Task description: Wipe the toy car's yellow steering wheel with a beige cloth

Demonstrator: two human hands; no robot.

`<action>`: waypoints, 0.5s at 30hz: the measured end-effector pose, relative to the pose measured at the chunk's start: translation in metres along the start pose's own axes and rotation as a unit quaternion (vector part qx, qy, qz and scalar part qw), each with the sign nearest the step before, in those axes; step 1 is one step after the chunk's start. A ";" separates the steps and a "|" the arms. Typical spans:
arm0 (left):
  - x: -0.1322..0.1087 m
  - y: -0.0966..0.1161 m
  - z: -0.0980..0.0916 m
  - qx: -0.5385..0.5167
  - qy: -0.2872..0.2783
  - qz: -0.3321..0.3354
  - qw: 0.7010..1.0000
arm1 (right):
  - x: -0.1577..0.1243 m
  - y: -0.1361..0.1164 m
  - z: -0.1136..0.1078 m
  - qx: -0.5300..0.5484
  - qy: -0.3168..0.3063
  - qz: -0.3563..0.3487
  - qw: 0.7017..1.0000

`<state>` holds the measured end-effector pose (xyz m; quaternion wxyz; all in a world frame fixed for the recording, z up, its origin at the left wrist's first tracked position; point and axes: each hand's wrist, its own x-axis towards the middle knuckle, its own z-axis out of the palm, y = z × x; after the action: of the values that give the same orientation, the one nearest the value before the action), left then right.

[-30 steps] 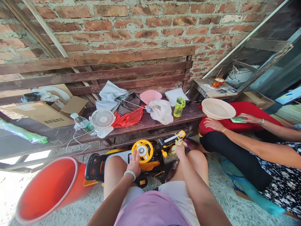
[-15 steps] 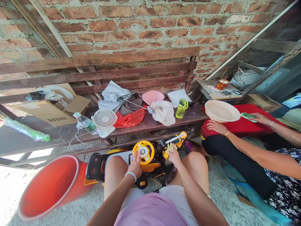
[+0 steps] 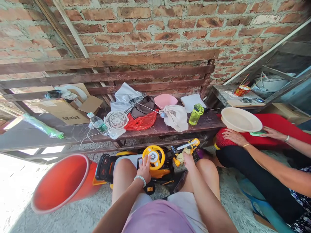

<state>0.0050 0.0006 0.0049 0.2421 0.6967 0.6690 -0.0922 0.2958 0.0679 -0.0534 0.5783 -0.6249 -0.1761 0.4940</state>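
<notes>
— Holding what with the right hand [image 3: 189, 160]?

— Clasping a crumpled pale-yellow cloth [image 3: 181, 156], fingers bent well in around one end, loose folds poking out past the knuckles.

— Placed where?

— Up by the yellow digger arm [image 3: 193, 146] of a ride-on toy [image 3: 161, 173], close to the base of that arm and below the front edge of the bench [image 3: 211, 120]. Cannot tell about fingertips under the fabric.

— And with the left hand [image 3: 145, 171]?

— Hardly gripping: laid over the lower left of the yellow steering wheel [image 3: 153, 157], fingers stretched toward the hub and slightly parted. Not wrapped round the rim, as far as visible; cannot make out the thumb clearly.

— Parked where, toy and wheel?

— On the ground [image 3: 82, 213], along the bench's front edge, beside a red bucket [image 3: 91, 181].

— Seen on the bench?

— Near its front edge, a white fan [image 3: 116, 120]; toward its right end, a green bottle [image 3: 195, 115].
</notes>
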 end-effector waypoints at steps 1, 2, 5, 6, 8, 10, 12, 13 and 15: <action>0.000 0.000 0.001 0.000 0.000 0.000 1.000 | -0.003 0.002 0.000 0.007 -0.007 0.023 1.000; 0.001 -0.001 0.001 0.000 0.001 0.000 1.000 | -0.006 0.003 0.000 0.016 -0.017 0.049 0.999; 0.000 -0.001 0.001 0.001 0.007 0.006 1.000 | -0.010 0.003 -0.003 0.046 -0.044 0.115 0.991; 0.000 -0.001 0.001 0.001 0.007 0.007 1.000 | -0.010 0.003 -0.004 0.048 -0.048 0.124 0.990; 0.000 -0.001 0.000 0.001 0.003 0.007 1.000 | -0.010 0.002 -0.006 0.032 -0.046 0.119 0.991; 0.000 -0.001 0.000 -0.003 -0.001 0.005 1.000 | -0.011 0.002 -0.009 0.011 -0.039 0.103 0.994; 0.000 -0.001 0.000 -0.009 -0.002 0.004 1.000 | -0.013 0.003 -0.012 0.001 -0.029 0.093 0.995; 0.000 -0.001 -0.001 -0.011 -0.003 0.005 1.000 | -0.014 0.002 -0.014 -0.001 -0.025 0.092 0.995; -0.001 0.000 -0.001 -0.012 -0.004 0.006 1.000 | -0.017 -0.003 -0.018 0.001 -0.032 0.089 0.996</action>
<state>0.0043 0.0007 0.0064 0.2540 0.6975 0.6646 -0.0856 0.3042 0.0452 -0.0467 0.5270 -0.6214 -0.1378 0.5631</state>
